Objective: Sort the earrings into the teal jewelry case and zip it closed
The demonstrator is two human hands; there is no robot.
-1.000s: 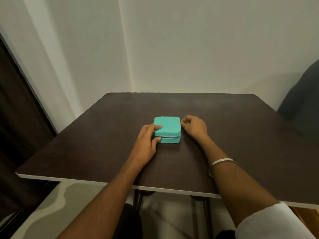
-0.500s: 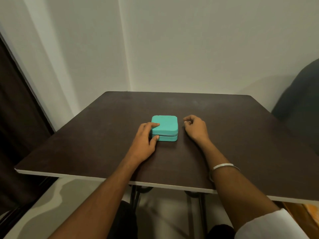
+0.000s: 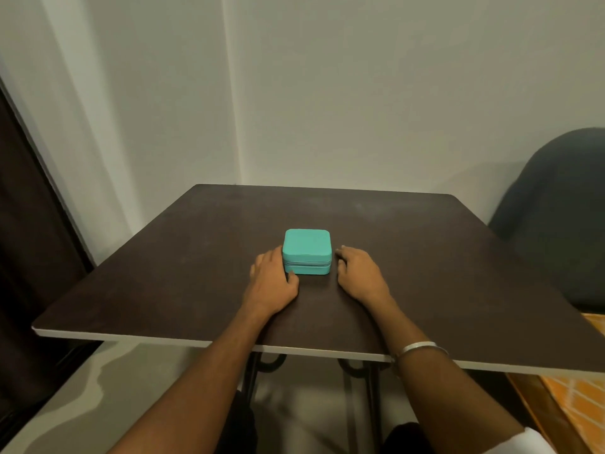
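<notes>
The teal jewelry case [image 3: 307,245] lies shut in the middle of the dark table [image 3: 442,257], its zipper line running along the front. My left hand [image 3: 271,280] rests on the table against the case's left side, thumb touching its front left corner, fingers relaxed. My right hand [image 3: 358,273] rests just right of the case with loosely curled fingers, holding nothing; whether it touches the case I cannot tell. No earrings are in sight.
A dark chair [image 3: 563,208] stands beyond the table's right edge. White walls meet in a corner behind the table. A dark curtain hangs at the left. I wear a silver bangle [image 3: 422,348] on my right wrist.
My left fingers slid off the case's lid down to its left side. My right hand drew back a little from the case's far right corner. The view shifted slightly.
</notes>
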